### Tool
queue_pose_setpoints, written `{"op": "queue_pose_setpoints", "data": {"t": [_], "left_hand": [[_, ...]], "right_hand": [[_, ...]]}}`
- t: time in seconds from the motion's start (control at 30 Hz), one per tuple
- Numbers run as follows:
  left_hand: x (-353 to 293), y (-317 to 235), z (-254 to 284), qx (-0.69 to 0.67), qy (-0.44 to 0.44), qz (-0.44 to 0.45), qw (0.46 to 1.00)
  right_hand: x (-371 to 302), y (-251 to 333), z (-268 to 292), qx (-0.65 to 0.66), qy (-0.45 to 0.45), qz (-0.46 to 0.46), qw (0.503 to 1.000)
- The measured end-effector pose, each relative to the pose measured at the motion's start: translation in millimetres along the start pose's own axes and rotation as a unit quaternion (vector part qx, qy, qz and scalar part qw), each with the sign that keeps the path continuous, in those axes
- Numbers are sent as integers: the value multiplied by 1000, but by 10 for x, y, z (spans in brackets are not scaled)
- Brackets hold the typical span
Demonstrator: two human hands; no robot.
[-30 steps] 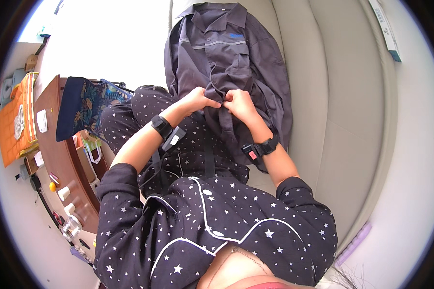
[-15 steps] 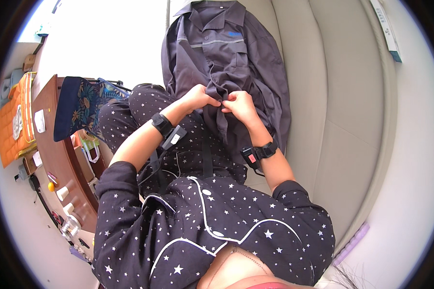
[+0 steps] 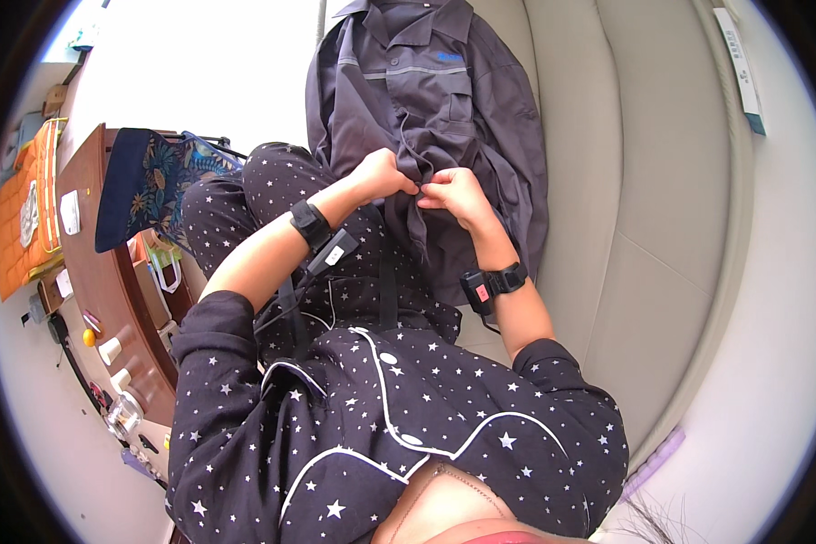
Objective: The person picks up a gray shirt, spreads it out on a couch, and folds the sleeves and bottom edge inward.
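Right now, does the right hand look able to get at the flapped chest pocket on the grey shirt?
Probably yes: the right hand is close below the chest pocket in the picture, and nothing covers that pocket, though the hand seems busy pinching the grey shirt.

The dark gray jacket [image 3: 426, 104] lies front up in the upper centre of the frame, collar at the top edge, pale stripe across the chest, front bunched where my fingers [image 3: 435, 191] pinch it.
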State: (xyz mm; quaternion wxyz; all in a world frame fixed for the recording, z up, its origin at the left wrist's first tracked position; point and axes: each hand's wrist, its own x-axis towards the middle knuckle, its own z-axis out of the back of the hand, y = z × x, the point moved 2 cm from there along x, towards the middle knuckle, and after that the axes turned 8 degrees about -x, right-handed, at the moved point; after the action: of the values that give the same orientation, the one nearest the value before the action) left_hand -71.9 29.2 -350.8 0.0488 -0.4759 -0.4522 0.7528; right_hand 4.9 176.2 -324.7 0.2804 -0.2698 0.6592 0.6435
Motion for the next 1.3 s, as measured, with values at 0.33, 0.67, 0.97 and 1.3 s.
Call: {"op": "queue_pose_setpoints", "data": {"t": [0.33,0.67,0.97,1.3], "left_hand": [[-167,-224,38,19,8,65,998],[75,118,-3,-75,45,-56,995],[-30,-174,7,132,12,-66,989],[-111,-283,-31,156,-4,-36,987]], "right_hand": [[-53,4,-43,-3,-37,0,999],[-38,-57,-51,22,-7,67,998],[67,-117,-27,-54,-7,79,995],[56,-103,-47,-324,-163,163,917]]}}
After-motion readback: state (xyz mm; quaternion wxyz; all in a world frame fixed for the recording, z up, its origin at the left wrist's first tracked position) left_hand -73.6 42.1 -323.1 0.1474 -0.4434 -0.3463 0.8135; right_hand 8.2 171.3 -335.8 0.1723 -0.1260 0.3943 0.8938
